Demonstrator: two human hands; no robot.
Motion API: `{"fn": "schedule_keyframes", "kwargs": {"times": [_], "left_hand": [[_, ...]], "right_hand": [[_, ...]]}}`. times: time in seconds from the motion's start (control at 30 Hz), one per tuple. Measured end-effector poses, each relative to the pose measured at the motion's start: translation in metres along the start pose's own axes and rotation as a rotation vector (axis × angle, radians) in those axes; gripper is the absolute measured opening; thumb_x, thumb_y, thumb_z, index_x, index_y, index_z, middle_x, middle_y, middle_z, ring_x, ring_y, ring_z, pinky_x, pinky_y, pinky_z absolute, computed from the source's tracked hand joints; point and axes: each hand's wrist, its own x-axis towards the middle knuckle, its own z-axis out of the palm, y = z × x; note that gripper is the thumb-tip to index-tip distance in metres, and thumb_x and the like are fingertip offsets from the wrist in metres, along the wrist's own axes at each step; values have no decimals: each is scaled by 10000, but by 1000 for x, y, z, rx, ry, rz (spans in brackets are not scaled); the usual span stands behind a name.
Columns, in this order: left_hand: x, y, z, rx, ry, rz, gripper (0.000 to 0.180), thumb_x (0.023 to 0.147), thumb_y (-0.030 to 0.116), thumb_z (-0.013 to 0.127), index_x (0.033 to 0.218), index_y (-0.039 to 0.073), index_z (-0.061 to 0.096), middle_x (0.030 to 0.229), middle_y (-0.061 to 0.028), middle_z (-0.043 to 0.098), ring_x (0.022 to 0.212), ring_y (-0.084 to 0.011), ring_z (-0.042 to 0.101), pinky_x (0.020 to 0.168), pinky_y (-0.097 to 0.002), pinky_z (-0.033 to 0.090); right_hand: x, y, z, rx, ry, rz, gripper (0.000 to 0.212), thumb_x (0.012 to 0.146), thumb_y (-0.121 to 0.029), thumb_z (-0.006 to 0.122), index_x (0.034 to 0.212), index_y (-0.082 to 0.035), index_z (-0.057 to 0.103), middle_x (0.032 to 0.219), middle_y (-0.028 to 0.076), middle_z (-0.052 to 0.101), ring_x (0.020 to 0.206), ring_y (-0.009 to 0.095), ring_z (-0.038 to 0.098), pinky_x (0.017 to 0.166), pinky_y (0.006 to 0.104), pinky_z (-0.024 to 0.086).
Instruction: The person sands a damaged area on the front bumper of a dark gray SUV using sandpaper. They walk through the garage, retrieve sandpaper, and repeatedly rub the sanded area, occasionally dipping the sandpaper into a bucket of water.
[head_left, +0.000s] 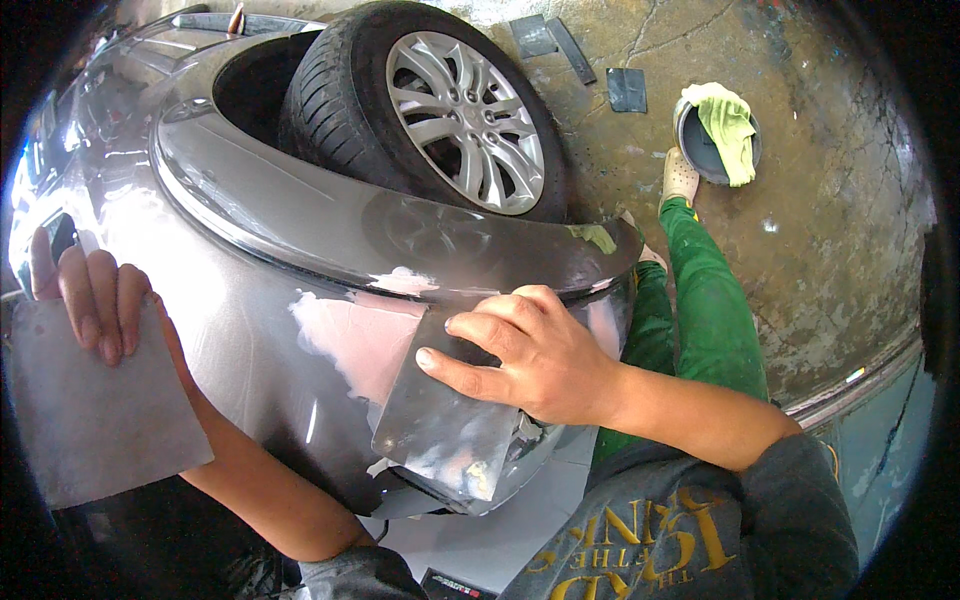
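The metallic-grey car (120, 175) fills the left, its far end lost in the dark rim. Across the stained concrete floor (840, 230) stands a round bucket (705, 158), its contents too shadowed to read, a yellow-green cloth (733, 130) draped over its edge. The silver multi-spoke wheel (470, 120) is partly hidden by the curved wheel-arch trim (300, 200). The left hand (98, 295) grasps a smooth grey rectangular sheet (110, 410), palm hidden behind; the right hand (535, 360) grips a smeared sheet (445, 430) over the bumper (260, 370), contact unclear, beside a matte pink filler patch (360, 335).
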Motion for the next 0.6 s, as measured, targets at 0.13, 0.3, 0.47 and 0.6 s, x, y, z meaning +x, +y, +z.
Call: {"fn": "schedule_keyframes", "kwargs": {"times": [0.13,0.3,0.47,0.6], "left_hand": [[-1,2,-6,-12,-16,-1,506,1092,299,384,1357,-132,402,681,-42,515,521,-79,479,458,-187,416],[-2,2,-1,5,28,-5,522,1090,309,386,1371,-130,402,680,-39,515,523,-80,480,468,-188,421],[-2,0,-6,-10,8,22,527,1090,302,387,1390,-132,393,681,-37,513,521,-81,477,467,-189,415],[-2,0,-5,-24,26,16,520,1087,294,392,1380,-135,398,683,-38,512,514,-80,473,457,-190,410]], "right_hand": [[7,-2,1,10,7,4,452,844,-169,597,1282,-260,658,1169,13,523,1074,195,511,850,364,425],[12,-1,2,12,6,-20,444,852,-184,581,1288,-244,639,1161,30,531,1059,207,527,839,371,435],[19,-1,6,16,28,-46,416,881,-212,543,1293,-220,602,1162,53,540,1036,220,533,829,372,443],[31,-5,11,27,44,-50,412,882,-219,543,1289,-221,603,1166,55,540,1039,220,530,831,373,435]]}}
